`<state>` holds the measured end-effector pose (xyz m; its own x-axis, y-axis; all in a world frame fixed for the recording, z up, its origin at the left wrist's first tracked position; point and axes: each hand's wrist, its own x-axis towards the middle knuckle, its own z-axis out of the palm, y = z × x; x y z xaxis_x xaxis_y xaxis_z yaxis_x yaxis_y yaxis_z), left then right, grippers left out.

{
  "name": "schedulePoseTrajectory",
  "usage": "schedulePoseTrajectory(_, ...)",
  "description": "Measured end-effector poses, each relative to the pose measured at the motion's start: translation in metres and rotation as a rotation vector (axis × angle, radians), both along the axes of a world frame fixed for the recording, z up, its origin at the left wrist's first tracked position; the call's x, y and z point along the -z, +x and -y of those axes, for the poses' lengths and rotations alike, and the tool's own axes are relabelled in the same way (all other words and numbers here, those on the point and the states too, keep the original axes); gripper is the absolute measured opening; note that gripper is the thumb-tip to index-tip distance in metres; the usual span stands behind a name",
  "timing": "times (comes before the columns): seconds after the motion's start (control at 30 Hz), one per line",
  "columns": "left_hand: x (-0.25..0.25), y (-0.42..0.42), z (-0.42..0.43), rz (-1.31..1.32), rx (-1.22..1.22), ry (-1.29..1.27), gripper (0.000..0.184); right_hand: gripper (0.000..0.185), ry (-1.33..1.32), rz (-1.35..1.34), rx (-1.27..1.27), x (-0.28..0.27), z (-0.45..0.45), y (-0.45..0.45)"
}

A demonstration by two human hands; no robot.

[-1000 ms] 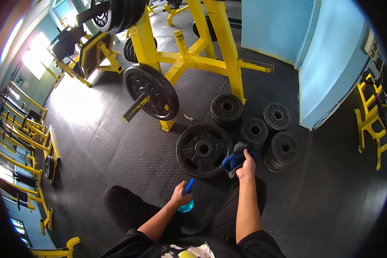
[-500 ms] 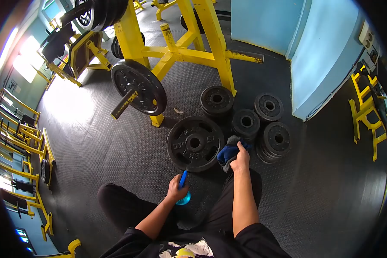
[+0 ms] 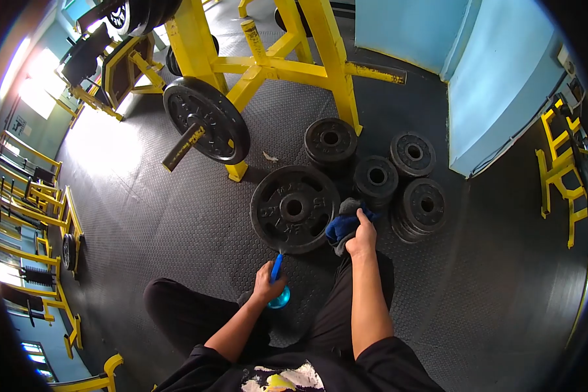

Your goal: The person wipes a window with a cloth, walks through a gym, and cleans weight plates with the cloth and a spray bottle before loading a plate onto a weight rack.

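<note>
My left hand (image 3: 266, 283) is wrapped round a spray bottle (image 3: 279, 298) with a blue trigger head and clear blue liquid. Its nozzle points at the near rim of a large black weight plate (image 3: 274, 225), which lies on the floor before me. In my right hand (image 3: 362, 236) is a bunched blue and grey cloth (image 3: 343, 227), close to that plate's right edge. Beyond the cloth stand several stacks of smaller black plates, among them a near stack (image 3: 377, 178) and a right stack (image 3: 424, 208).
A yellow weight rack (image 3: 294, 73) stands ahead, with a black plate (image 3: 199, 124) on its lower left peg. A light blue wall (image 3: 503, 98) rises at the right. Yellow gym machines line the left side, and another yellow frame (image 3: 558, 170) is at far right. Dark textured matting covers the floor.
The view has shifted slightly, so the plates and rack sit a little differently in it. Both hands keep their holds on the spray bottle and cloth.
</note>
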<state>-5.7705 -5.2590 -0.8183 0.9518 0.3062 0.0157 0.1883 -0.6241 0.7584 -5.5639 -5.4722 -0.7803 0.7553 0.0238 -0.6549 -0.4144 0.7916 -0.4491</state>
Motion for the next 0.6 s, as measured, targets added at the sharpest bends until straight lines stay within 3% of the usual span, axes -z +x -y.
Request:
schedulePoseTrajectory(0.2,0.007,0.003,0.001,0.131,-0.015,0.036,0.024,0.04,0.018,-0.133,0.022,-0.026,0.004,-0.003)
schedulePoseTrajectory(0.27,0.007,0.002,0.001,-0.05,-0.055,0.003,0.025,0.04,0.012,-0.127,0.025,-0.026,0.006,-0.003)
schedulePoseTrajectory(0.4,0.005,0.003,0.003,0.076,-0.074,0.048,0.024,0.041,0.044,-0.107,0.043,-0.027,0.008,-0.004)
schedulePoseTrajectory(0.47,0.001,0.0,0.003,-0.06,-0.078,0.027,0.025,0.04,0.032,-0.127,0.05,-0.027,0.008,-0.003)
schedulePoseTrajectory(0.6,0.005,-0.001,0.002,-0.062,-0.107,0.039,0.026,0.042,0.056,-0.121,0.026,-0.028,0.006,-0.004)
